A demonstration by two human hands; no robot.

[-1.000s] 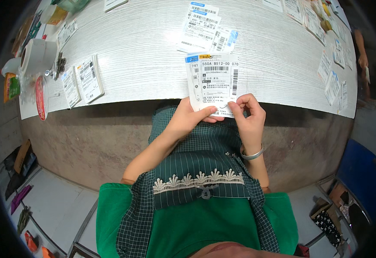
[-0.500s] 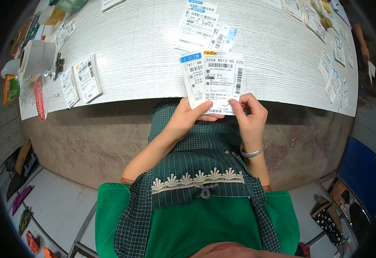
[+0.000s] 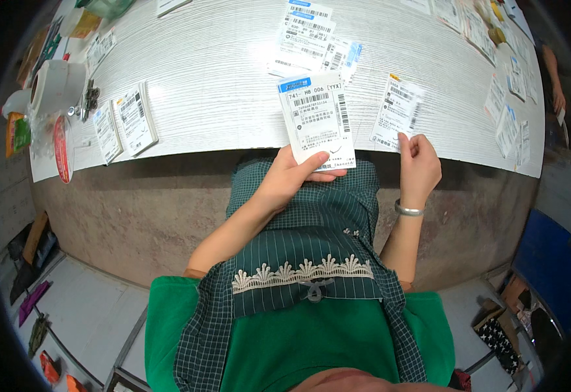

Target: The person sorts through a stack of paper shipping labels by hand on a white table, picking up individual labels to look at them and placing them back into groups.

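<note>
My left hand [image 3: 280,183] grips a stack of white shipping labels [image 3: 317,121] at its lower end, thumb on top. The top label carries a blue strip, barcodes and a pen tick. To the right, my right hand [image 3: 423,166] pinches a single shipping label [image 3: 395,114] by its bottom edge, between thumb and fingers. That label is slightly blurred, over the table's front edge and apart from the stack. Just beyond the stack, several overlapping labels [image 3: 302,46] lie on the white table [image 3: 213,78].
Two label stacks [image 3: 138,121] lie at the left, near a shiny metal tool [image 3: 88,101] and a white roll [image 3: 57,85]. Groups of labels [image 3: 506,127] lie along the right side. The table's curved front edge runs before me. Another person's hand [image 3: 558,101] shows at far right.
My right hand has drawn the top label off the stack and carried it to the right. A label with a blue strip now lies uppermost in my left hand, which has hardly moved.
</note>
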